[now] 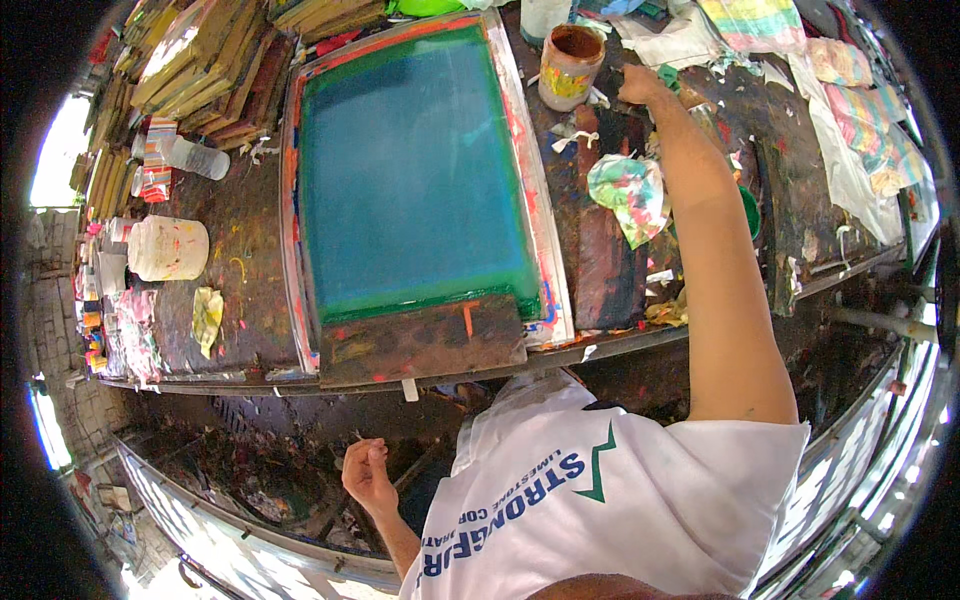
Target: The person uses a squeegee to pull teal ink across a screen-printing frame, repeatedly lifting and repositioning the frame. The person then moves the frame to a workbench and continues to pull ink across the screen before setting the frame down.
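My right arm stretches across the bench, and my right hand (638,86) is at the far side beside a paint-smeared tub (571,68) with brown inside. Its fingers look closed, but what they hold is too small to make out. Below the bench edge, my left hand (369,474) is closed in a pinch near my body; a thin bit shows at the fingertips, too small to name. Between the hands lies a screen-printing frame (410,170) with blue mesh and a green border. A dark stained board (425,340) covers its near end.
Stacked wooden frames (205,65) stand far left. A white tub (168,248) and a clear bottle (199,158) sit left of the screen. A stained rag (630,195) lies beside my right forearm. Striped cloths (865,130) and white sheeting (840,160) cover the right side.
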`<state>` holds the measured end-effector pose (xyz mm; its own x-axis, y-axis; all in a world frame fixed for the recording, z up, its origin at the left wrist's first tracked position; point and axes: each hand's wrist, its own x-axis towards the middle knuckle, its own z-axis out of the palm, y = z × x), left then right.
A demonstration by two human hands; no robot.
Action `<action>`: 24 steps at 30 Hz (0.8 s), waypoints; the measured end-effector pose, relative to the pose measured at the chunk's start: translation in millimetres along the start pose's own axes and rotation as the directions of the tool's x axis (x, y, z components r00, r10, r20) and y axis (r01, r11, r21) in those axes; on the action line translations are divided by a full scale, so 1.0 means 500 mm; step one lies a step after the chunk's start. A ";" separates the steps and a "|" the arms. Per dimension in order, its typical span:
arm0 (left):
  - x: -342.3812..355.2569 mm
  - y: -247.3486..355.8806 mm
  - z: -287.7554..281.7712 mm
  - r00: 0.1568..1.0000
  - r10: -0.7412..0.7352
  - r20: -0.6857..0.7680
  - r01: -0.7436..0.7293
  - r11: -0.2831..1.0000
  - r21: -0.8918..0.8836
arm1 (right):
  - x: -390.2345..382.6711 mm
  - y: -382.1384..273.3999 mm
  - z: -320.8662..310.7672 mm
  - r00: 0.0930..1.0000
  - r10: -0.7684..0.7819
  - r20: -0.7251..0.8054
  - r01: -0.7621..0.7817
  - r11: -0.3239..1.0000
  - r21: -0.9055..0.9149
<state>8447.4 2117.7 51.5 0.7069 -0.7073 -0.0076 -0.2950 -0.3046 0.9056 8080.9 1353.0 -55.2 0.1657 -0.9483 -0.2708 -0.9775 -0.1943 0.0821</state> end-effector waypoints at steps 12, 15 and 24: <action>0.016 0.033 0.065 0.998 0.068 0.006 -0.068 0.997 0.029 | 0.013 0.066 -0.128 0.965 0.010 -0.262 0.009 0.997 0.072; 0.017 0.031 0.066 0.999 0.049 -0.010 -0.049 0.998 -0.038 | 0.011 0.109 -0.185 0.919 0.032 -0.392 0.024 0.990 0.136; 0.038 0.001 0.050 0.990 0.141 0.033 -0.137 0.986 -0.090 | -0.121 0.180 -0.277 0.861 0.189 -0.471 -0.085 0.969 0.233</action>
<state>8444.6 2088.1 41.4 0.6369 -0.7636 0.1060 -0.3302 -0.1460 0.9325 8001.1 1358.3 101.3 0.0192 -0.9720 0.2342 -0.9914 -0.0488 -0.1213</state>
